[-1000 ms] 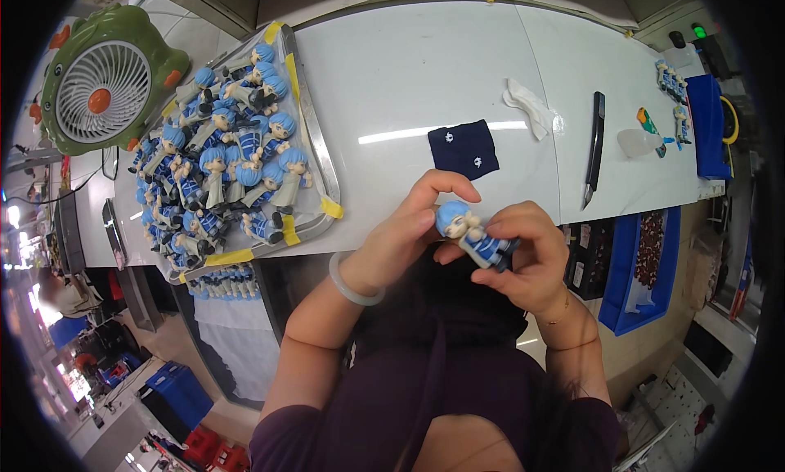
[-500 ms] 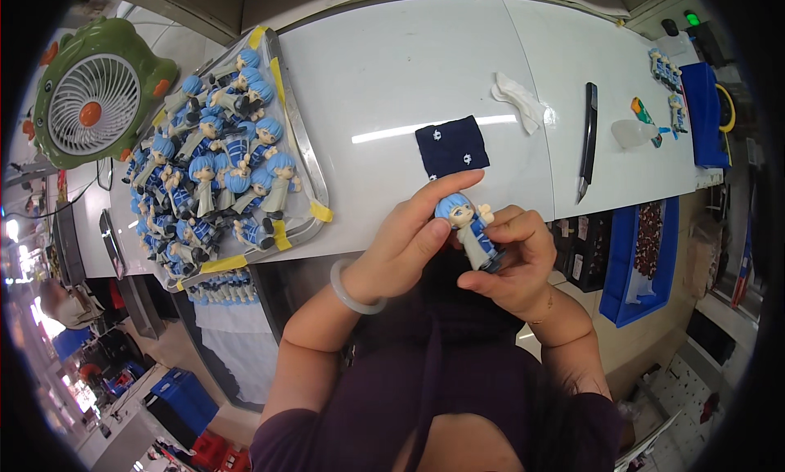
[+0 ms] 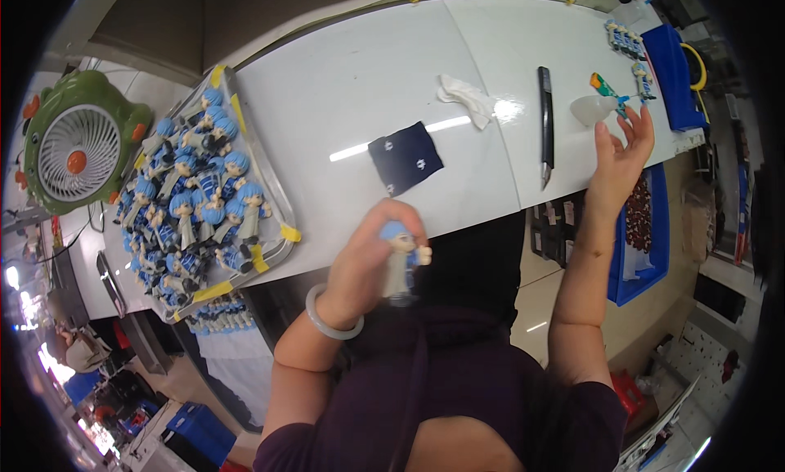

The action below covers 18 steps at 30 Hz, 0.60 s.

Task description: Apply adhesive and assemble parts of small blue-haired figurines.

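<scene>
My left hand (image 3: pixel 360 263), with a pale bangle at the wrist, is closed around a small blue-haired figurine (image 3: pixel 398 263) in a light cape and blue outfit. The figurine is slightly blurred and stands upright, head up, in front of my body. Far to the right, my right hand (image 3: pixel 621 157) is stretched over the table with its fingers apart and nothing seen in them. Its fingertips are close by a translucent squeeze bottle (image 3: pixel 590 110) with a thin nozzle and a green-and-yellow tube (image 3: pixel 603 85). I cannot tell whether they touch.
A taped metal-rimmed tray (image 3: pixel 268 177) heaped with like figurines is on the left, beside a green fan (image 3: pixel 78 153). A dark patterned cloth (image 3: pixel 406 159), white cloth (image 3: pixel 466 100) and black cutter knife (image 3: pixel 546 128) lie mid-table. Figurines (image 3: pixel 624 40) and a blue bin (image 3: pixel 675 79) stand far right.
My right hand has let go of the figurine and moved right to the bottle. My left hand keeps the figurine, now lower and more upright. The whole view has shifted and tilted.
</scene>
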Each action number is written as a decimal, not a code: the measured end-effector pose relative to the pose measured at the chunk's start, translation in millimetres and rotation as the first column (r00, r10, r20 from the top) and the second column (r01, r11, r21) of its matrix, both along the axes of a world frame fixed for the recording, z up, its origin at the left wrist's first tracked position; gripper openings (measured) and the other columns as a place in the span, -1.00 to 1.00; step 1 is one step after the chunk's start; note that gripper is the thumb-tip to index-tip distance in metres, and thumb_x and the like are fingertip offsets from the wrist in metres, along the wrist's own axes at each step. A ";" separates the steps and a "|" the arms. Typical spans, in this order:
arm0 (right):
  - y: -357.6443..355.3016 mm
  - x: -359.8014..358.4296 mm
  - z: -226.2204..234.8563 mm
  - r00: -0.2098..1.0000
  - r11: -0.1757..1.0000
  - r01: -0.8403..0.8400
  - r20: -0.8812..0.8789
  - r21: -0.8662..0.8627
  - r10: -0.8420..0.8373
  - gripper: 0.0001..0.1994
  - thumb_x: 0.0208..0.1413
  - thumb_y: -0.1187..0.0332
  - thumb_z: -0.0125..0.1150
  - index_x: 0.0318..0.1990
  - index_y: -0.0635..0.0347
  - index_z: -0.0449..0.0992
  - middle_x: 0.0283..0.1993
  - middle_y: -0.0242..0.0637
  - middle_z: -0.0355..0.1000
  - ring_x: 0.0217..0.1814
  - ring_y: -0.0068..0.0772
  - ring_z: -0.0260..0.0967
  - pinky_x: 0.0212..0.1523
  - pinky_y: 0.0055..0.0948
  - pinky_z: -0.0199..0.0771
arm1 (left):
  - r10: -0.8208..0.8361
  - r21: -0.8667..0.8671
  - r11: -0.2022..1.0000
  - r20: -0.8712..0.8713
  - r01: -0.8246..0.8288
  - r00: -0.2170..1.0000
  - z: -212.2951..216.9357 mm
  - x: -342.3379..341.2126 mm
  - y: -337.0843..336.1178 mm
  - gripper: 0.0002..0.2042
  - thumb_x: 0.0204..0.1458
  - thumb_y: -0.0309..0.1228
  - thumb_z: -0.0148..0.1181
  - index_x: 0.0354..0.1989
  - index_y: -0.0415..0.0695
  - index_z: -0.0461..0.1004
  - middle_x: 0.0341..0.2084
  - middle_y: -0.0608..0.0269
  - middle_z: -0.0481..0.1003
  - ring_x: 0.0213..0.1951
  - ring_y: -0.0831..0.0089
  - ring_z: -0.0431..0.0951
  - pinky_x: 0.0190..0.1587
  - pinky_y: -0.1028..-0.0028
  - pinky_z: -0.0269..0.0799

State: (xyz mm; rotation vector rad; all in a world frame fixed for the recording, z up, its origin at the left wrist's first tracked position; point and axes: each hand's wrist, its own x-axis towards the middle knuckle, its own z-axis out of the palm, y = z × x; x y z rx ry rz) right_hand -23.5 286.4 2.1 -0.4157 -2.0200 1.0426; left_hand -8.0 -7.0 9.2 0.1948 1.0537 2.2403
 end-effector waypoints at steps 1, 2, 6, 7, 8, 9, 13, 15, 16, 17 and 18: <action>11.5 -4.1 -3.3 1.000 1.000 -0.013 0.002 -0.016 0.013 -0.42 -0.15 0.42 0.20 0.07 0.22 0.10 -0.01 -0.21 0.17 0.00 -0.40 0.12 -0.06 -0.45 0.14 | 0.013 -0.016 1.000 0.002 -0.013 1.000 2.4 1.9 0.6 -0.70 -0.05 -0.22 -0.13 -0.30 -0.22 0.22 -0.46 0.21 0.30 -0.38 0.50 0.33 -0.28 0.56 0.23; 22.2 -6.9 -6.4 0.991 0.998 -0.065 0.118 -0.023 0.067 -0.45 -0.14 0.39 0.20 0.06 0.22 0.14 0.00 -0.20 0.19 0.00 -0.40 0.15 -0.07 -0.47 0.16 | -0.035 -0.001 0.999 0.030 0.035 0.999 4.5 2.7 0.3 -0.72 -0.09 -0.25 -0.13 -0.32 -0.23 0.22 -0.46 0.21 0.30 -0.38 0.51 0.32 -0.29 0.57 0.23; 36.7 -15.5 -15.7 0.928 0.956 -0.262 0.236 -0.129 0.287 -0.62 -0.01 0.32 0.10 -0.04 0.28 0.27 -0.10 -0.21 0.31 -0.09 -0.49 0.24 -0.10 -0.55 0.23 | -0.093 0.028 0.995 0.074 0.091 0.993 8.8 3.7 -0.7 -0.75 -0.18 -0.30 -0.13 -0.39 -0.23 0.24 -0.50 0.22 0.30 -0.44 0.54 0.31 -0.35 0.60 0.24; 37.8 -18.1 -19.2 0.915 0.934 -0.304 0.215 -0.187 0.341 -0.65 0.02 0.33 0.07 -0.05 0.30 0.27 -0.13 -0.21 0.34 -0.11 -0.51 0.25 -0.10 -0.55 0.24 | -0.102 0.061 0.993 0.084 0.098 0.991 8.7 3.5 -0.8 -0.76 -0.18 -0.30 -0.13 -0.41 -0.23 0.25 -0.52 0.22 0.30 -0.47 0.54 0.31 -0.37 0.62 0.24; 35.1 -20.5 -20.0 0.916 0.931 -0.317 0.195 -0.182 0.350 -0.70 0.05 0.34 0.02 -0.10 0.33 0.29 -0.18 -0.21 0.37 -0.10 -0.52 0.25 -0.07 -0.55 0.22 | -0.098 0.051 0.994 0.088 0.094 0.991 8.3 3.7 -0.4 -0.76 -0.18 -0.30 -0.13 -0.41 -0.23 0.25 -0.52 0.22 0.30 -0.47 0.54 0.31 -0.37 0.62 0.24; 33.3 -22.0 -19.7 0.916 0.929 -0.318 0.194 -0.189 0.353 -0.70 0.05 0.34 0.02 -0.10 0.33 0.29 -0.18 -0.21 0.37 -0.10 -0.52 0.25 -0.07 -0.55 0.22 | -0.090 0.066 0.994 0.114 0.082 0.989 8.5 2.8 0.8 -0.76 -0.18 -0.30 -0.13 -0.42 -0.23 0.25 -0.54 0.22 0.30 -0.50 0.56 0.30 -0.41 0.63 0.24; 19.9 -25.5 -5.5 0.923 0.915 -0.327 0.128 -0.236 0.363 -0.72 0.06 0.35 0.00 -0.10 0.32 0.29 -0.12 -0.21 0.34 -0.09 -0.51 0.24 -0.02 -0.56 0.16 | -0.107 0.096 0.991 0.187 0.091 0.976 16.1 -3.2 1.3 -0.75 -0.15 -0.25 -0.11 -0.43 -0.22 0.26 -0.58 0.23 0.30 -0.56 0.60 0.27 -0.52 0.67 0.21; 14.5 -22.7 3.2 0.925 0.905 -0.353 0.053 -0.239 0.375 -0.74 0.06 0.36 0.01 -0.14 0.33 0.31 -0.15 -0.23 0.35 -0.12 -0.55 0.25 -0.05 -0.57 0.19 | -0.087 0.067 0.995 0.182 0.075 0.979 22.8 -0.8 1.3 -0.73 -0.12 -0.22 -0.10 -0.43 -0.22 0.26 -0.59 0.23 0.29 -0.57 0.60 0.27 -0.54 0.68 0.20; 14.7 -17.8 1.4 0.917 0.892 -0.356 0.082 -0.277 0.391 -0.75 0.05 0.38 0.01 -0.14 0.31 0.31 -0.17 -0.27 0.35 -0.13 -0.57 0.24 -0.07 -0.58 0.19 | -0.068 0.045 0.997 0.182 0.061 0.981 27.1 1.0 1.4 -0.71 -0.10 -0.19 -0.09 -0.43 -0.22 0.26 -0.60 0.23 0.29 -0.57 0.61 0.26 -0.56 0.69 0.19; 19.6 -20.3 -2.0 0.913 0.886 -0.358 0.088 -0.296 0.398 -0.76 0.04 0.39 0.02 -0.14 0.29 0.32 -0.18 -0.31 0.35 -0.15 -0.60 0.23 -0.08 -0.59 0.19 | -0.090 0.049 0.995 0.173 0.083 0.981 23.8 0.9 3.3 -0.68 -0.06 -0.14 -0.09 -0.43 -0.21 0.26 -0.60 0.24 0.28 -0.57 0.61 0.26 -0.57 0.71 0.17; 21.4 -21.7 -7.1 0.915 0.888 -0.353 0.089 -0.294 0.393 -0.76 0.02 0.40 0.03 -0.14 0.26 0.33 -0.20 -0.34 0.34 -0.17 -0.62 0.23 -0.10 -0.61 0.20 | -0.065 0.083 0.995 0.152 0.053 0.986 18.1 2.9 4.7 -0.67 -0.06 -0.13 -0.08 -0.43 -0.21 0.26 -0.60 0.24 0.26 -0.58 0.62 0.25 -0.58 0.72 0.15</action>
